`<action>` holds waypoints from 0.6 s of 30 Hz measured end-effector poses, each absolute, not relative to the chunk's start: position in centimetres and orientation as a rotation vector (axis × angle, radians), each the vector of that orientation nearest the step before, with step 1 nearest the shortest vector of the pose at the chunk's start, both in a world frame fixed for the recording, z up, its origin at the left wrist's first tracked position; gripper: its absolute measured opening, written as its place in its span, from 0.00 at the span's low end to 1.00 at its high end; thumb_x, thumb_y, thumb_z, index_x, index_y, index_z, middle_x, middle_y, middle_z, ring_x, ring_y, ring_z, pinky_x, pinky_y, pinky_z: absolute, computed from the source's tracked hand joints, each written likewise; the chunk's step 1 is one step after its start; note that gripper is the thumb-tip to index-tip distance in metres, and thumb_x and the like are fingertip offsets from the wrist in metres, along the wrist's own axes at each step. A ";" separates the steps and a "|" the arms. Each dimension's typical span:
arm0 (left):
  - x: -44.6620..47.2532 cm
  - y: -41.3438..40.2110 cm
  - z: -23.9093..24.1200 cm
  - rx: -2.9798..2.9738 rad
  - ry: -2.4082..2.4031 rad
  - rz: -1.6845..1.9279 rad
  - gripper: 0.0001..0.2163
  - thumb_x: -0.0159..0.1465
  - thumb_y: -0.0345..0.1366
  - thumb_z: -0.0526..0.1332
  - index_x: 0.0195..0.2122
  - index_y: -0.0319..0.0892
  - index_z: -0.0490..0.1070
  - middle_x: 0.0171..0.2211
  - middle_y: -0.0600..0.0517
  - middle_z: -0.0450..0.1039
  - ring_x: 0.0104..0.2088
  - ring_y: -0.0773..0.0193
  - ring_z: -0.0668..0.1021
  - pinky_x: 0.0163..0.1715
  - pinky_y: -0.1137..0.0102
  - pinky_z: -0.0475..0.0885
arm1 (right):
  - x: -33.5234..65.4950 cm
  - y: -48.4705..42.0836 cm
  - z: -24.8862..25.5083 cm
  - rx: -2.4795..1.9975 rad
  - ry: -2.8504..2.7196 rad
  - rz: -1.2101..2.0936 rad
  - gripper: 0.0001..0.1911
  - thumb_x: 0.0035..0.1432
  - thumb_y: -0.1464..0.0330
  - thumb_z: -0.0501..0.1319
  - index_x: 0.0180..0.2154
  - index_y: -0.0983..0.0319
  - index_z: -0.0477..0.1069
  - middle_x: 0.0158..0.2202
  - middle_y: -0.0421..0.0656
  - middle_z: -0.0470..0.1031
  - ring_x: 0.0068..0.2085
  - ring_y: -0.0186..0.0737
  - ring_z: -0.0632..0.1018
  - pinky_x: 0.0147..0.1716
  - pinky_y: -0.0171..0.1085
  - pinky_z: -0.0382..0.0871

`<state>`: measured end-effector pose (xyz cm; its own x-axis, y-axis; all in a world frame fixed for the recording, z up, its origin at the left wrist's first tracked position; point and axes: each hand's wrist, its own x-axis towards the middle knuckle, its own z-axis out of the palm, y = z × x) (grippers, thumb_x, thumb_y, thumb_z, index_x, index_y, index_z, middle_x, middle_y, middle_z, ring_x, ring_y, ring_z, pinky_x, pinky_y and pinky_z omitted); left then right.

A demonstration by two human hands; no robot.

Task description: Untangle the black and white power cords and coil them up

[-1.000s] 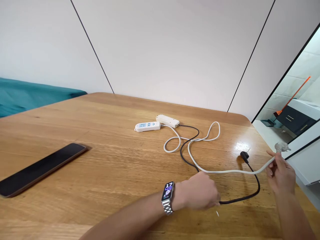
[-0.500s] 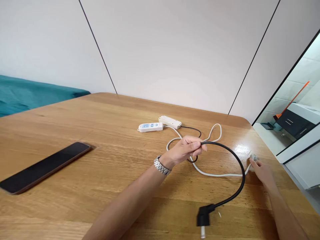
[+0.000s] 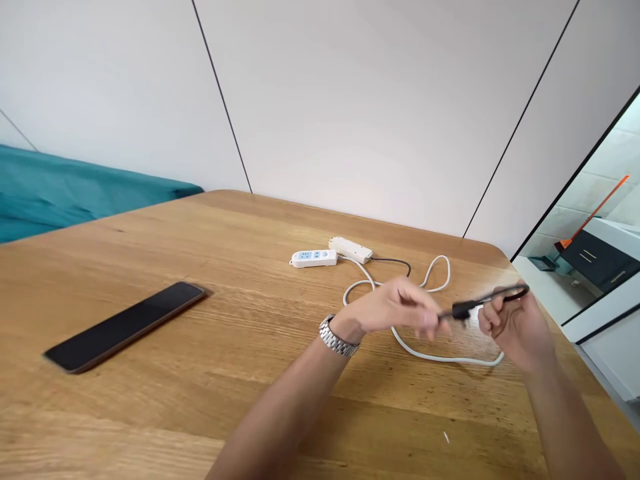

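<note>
My left hand (image 3: 403, 310), with a metal-band watch (image 3: 339, 338) on its wrist, pinches a black cable just left of its dark connector (image 3: 463, 309). The fingers and the connector are blurred by motion. My right hand (image 3: 523, 333) is raised above the table's right side, its fingers curled round the same black cable (image 3: 520, 291), which bends in a tight loop there. Below the hands a white cord (image 3: 440, 359) runs over the table to a white power strip (image 3: 314, 259). The cord's plug end is hidden behind my right hand.
Behind the power strip lies a white box (image 3: 351, 249) with a thin black lead. A dark phone (image 3: 125, 327) rests on the wooden table (image 3: 240, 260) at left. A small white scrap (image 3: 447, 437) lies near the front. A pale wall borders the table's back.
My right hand has left the white plug, risen, and taken hold of the black cable. The cable's hanging connector end has come up between my hands. The view has shifted slightly left.
</note>
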<state>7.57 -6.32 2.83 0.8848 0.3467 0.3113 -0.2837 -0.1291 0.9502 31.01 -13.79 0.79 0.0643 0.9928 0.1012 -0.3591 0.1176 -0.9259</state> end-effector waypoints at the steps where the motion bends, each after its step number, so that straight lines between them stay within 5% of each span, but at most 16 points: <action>1: 7.8 -6.4 3.0 1.658 0.001 0.336 0.18 0.54 0.51 0.70 0.35 0.40 0.82 0.30 0.47 0.78 0.29 0.63 0.76 0.31 0.68 0.70 | 31.4 -13.0 1.5 -0.880 -0.995 1.191 0.25 0.56 0.50 0.61 0.18 0.59 0.63 0.14 0.37 0.62 0.18 0.33 0.67 0.19 0.33 0.63; 3: 8.8 -6.4 3.0 1.660 -0.004 0.205 0.25 0.51 0.56 0.70 0.40 0.40 0.81 0.38 0.44 0.80 0.38 0.57 0.79 0.38 0.65 0.72 | 31.9 -12.0 2.4 -0.897 -1.139 1.102 0.25 0.55 0.57 0.63 0.14 0.59 0.57 0.12 0.35 0.56 0.16 0.31 0.62 0.18 0.33 0.57; 6: 11.3 -5.9 2.4 1.447 0.254 0.519 0.34 0.52 0.67 0.60 0.41 0.39 0.79 0.43 0.41 0.79 0.45 0.54 0.78 0.43 0.64 0.71 | 31.5 -11.7 2.0 -0.940 -1.487 0.948 0.25 0.56 0.61 0.60 0.13 0.58 0.54 0.11 0.34 0.53 0.14 0.31 0.58 0.17 0.35 0.50; 9: 13.9 -5.7 1.3 1.231 0.429 0.666 0.36 0.53 0.70 0.55 0.34 0.36 0.78 0.39 0.39 0.79 0.42 0.55 0.78 0.41 0.64 0.70 | 30.5 -12.2 1.1 -1.030 -1.892 0.743 0.23 0.56 0.66 0.58 0.13 0.59 0.52 0.12 0.33 0.52 0.16 0.28 0.54 0.18 0.34 0.49; 12: 15.4 -6.2 0.5 1.182 0.463 0.675 0.30 0.51 0.64 0.64 0.29 0.35 0.77 0.32 0.43 0.78 0.36 0.59 0.77 0.37 0.68 0.69 | 29.3 -12.8 0.8 -1.043 -2.165 0.456 0.21 0.53 0.73 0.58 0.14 0.60 0.50 0.14 0.30 0.47 0.19 0.27 0.51 0.27 0.35 0.59; 15: 15.4 -6.8 0.9 1.041 0.410 0.759 0.22 0.52 0.54 0.69 0.26 0.35 0.75 0.27 0.47 0.75 0.30 0.65 0.75 0.33 0.71 0.68 | 27.5 -13.4 0.9 -1.029 -2.165 0.311 0.16 0.55 0.73 0.60 0.19 0.60 0.60 0.16 0.32 0.57 0.21 0.29 0.60 0.34 0.37 0.64; 17: 14.5 -7.1 2.3 0.865 0.345 0.865 0.17 0.58 0.47 0.68 0.26 0.36 0.73 0.26 0.49 0.75 0.27 0.67 0.75 0.31 0.72 0.70 | 25.7 -13.7 0.4 -0.985 -1.974 0.366 0.03 0.57 0.70 0.63 0.31 0.58 0.70 0.24 0.36 0.70 0.26 0.33 0.70 0.32 0.36 0.66; 18: 13.7 -7.2 3.2 0.773 0.304 0.921 0.14 0.61 0.44 0.66 0.27 0.37 0.72 0.24 0.51 0.74 0.26 0.69 0.75 0.30 0.73 0.70 | 24.7 -13.9 -0.1 -0.930 -1.836 0.443 0.05 0.58 0.68 0.63 0.39 0.57 0.70 0.30 0.38 0.74 0.28 0.34 0.73 0.31 0.35 0.67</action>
